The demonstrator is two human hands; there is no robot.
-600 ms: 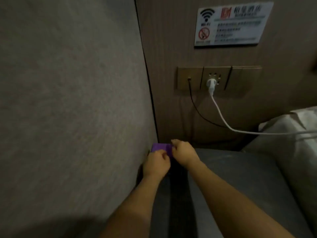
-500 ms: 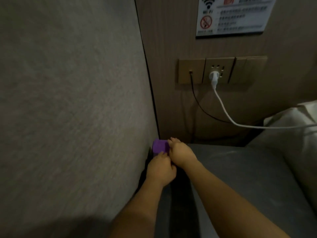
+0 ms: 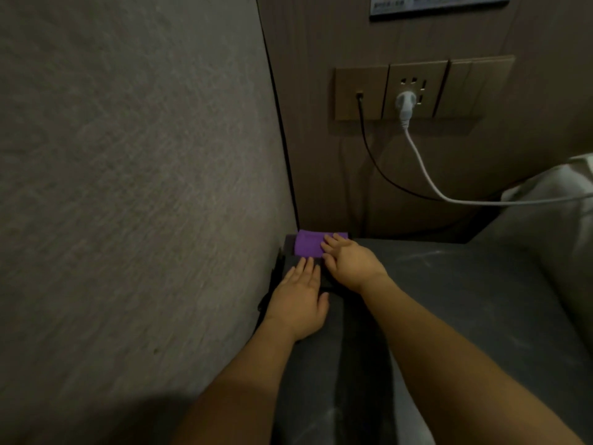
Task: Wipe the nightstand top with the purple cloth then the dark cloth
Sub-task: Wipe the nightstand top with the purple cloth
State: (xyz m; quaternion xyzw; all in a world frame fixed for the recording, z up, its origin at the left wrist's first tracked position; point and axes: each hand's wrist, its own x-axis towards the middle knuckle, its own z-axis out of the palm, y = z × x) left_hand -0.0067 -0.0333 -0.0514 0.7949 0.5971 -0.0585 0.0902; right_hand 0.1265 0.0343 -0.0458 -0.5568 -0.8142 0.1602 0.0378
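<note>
two bare hands are lying flat in the far left corner of the grey nightstand top (image 3: 465, 300). the right hand (image 3: 348, 263) is pressing open fingers onto the purple cloth (image 3: 308, 244), which is sitting against the far wall. the left hand (image 3: 300, 300), also spread open, is resting just nearer on the dark cloth (image 3: 325, 285). a white plug (image 3: 406, 104) is sitting in the wall socket (image 3: 415, 89) above.
</note>
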